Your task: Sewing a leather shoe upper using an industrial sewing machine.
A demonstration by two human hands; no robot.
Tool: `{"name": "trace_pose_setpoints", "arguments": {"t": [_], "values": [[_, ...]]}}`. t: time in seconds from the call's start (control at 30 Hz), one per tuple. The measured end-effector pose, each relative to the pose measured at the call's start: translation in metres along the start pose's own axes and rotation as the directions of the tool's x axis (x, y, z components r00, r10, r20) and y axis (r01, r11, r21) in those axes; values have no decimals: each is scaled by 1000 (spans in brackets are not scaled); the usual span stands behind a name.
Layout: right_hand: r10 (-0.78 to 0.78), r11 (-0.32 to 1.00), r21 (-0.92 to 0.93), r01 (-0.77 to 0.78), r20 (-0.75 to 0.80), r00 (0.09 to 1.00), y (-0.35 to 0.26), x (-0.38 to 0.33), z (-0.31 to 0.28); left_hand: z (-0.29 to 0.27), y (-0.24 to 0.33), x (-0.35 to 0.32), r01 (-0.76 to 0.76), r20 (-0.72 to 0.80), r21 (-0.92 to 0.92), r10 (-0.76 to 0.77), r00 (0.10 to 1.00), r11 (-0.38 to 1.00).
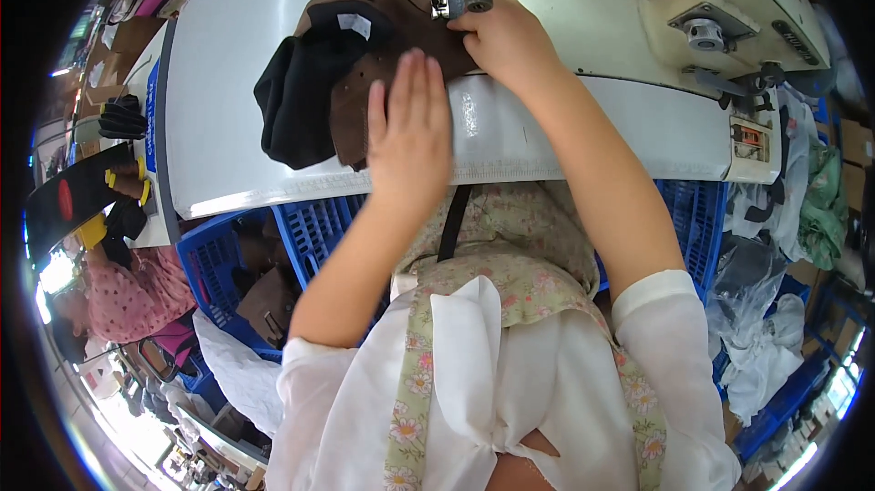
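Head view: left hand is lying flat, fingers straight, over brown cloth; right hand is resting by presser foot, grip unclear.

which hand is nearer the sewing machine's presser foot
The right hand, close beside the presser foot; the left hand lies farther off, over the brown fabric.

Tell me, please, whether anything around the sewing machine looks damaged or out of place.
Nothing damaged stands out. Brown fabric lies partly under the flat left hand, with the right hand beside the presser foot. Only the clear plastic at right looks untidy, being crumpled.
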State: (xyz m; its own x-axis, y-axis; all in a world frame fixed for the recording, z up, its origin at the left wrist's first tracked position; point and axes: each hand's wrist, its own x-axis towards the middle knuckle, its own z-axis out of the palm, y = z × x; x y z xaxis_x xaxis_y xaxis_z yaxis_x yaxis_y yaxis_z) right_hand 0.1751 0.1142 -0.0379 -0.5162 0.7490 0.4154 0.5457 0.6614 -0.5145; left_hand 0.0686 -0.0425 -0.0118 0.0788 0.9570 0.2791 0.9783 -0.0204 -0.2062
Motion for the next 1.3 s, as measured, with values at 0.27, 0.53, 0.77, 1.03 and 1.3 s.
{"name": "trace_pose_setpoints", "arguments": {"t": [0.27,0.53,0.77,1.03,1.3], "values": [[4,1000,-7,-4,-4,1000,0,-3,1,0,-42,37,-270,-127,305,320,939,913],[55,998,-18,-53,69,996,2,-4,1,5,-51,44,-470,-56,324,512,857,821],[0,1000,-13,0,-2,1000,0,-7,5,-4,-69,51,-618,46,259,629,776,743],[-15,998,-54,18,53,998,1,-8,3,-4,-50,50,-522,158,183,499,852,833],[-15,1000,-5,16,90,996,0,-10,-1,3,-69,53,-665,84,256,669,738,701]]}}
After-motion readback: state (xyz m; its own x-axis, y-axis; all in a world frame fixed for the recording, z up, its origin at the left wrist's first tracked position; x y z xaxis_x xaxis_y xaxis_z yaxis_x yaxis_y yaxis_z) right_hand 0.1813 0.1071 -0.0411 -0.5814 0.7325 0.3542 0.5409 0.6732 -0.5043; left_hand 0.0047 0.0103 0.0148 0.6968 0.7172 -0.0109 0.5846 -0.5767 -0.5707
